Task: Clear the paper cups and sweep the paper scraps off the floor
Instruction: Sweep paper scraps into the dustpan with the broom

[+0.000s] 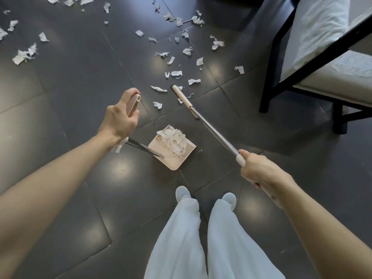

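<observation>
My left hand [120, 115] grips the beige top of the long dustpan handle [133, 104]. Below it the beige dustpan [173, 158] rests on the dark tiled floor [60, 109], holding a pile of white paper scraps [174, 138]. My right hand [259, 171] grips the beige end of the broom's metal pole [213, 129]. The narrow broom head [181, 95] lies on the floor ahead of the dustpan, among loose paper scraps [177, 73]. More paper scraps [24, 54] are scattered at the far left and along the top. No paper cups are in view.
A black-framed chair [273, 63] with white cushions stands at the right, its front leg close to the broom head. My legs in pale trousers and light shoes [182, 193] stand just behind the dustpan.
</observation>
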A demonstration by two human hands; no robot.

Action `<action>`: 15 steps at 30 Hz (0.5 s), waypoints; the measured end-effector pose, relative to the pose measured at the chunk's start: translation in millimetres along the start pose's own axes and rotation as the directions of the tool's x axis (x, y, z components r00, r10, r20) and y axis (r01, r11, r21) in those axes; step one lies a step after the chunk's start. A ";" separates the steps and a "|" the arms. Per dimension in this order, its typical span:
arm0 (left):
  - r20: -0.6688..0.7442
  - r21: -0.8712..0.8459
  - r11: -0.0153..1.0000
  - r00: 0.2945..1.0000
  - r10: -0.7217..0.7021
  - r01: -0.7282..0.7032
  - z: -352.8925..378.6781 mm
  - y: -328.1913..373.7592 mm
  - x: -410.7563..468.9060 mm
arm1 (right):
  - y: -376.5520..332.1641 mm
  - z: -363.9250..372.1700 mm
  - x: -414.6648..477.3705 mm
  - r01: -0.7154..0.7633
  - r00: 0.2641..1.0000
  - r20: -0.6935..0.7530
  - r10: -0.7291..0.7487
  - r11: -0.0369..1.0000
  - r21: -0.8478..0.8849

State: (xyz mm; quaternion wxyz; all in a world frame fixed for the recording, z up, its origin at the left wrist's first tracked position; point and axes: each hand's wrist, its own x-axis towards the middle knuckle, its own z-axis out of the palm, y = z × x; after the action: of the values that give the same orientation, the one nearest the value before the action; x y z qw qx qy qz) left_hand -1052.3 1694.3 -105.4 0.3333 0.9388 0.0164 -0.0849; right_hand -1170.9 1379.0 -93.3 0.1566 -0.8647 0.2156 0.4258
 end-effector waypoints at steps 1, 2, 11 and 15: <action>-0.005 0.003 1.000 1.000 0.005 -0.005 1.2 1.5 -0.3 | -2.0 -1.7 5.6 -0.008 1.000 -0.022 0.008 1.000 0.009; -0.012 0.004 1.000 1.000 0.011 -0.011 3.0 3.5 -0.4 | -4.0 -2.6 13.1 -0.020 0.999 -0.040 0.020 1.000 0.012; -0.043 0.024 0.999 0.998 0.047 -0.046 19.1 9.9 -5.4 | -12.3 36.5 39.1 -0.002 0.988 0.152 0.008 0.999 -0.039; -0.048 0.036 0.998 0.998 0.045 -0.043 18.2 9.8 -16.9 | 15.8 31.7 18.1 0.006 0.967 0.256 -0.019 0.999 0.052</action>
State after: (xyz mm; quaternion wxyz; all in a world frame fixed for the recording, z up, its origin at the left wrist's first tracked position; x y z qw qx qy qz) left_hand -1070.8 1675.7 -110.2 0.3183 0.9464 0.0023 -0.0548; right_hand -1190.2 1375.4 -127.9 0.2078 -0.7996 0.1990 0.5272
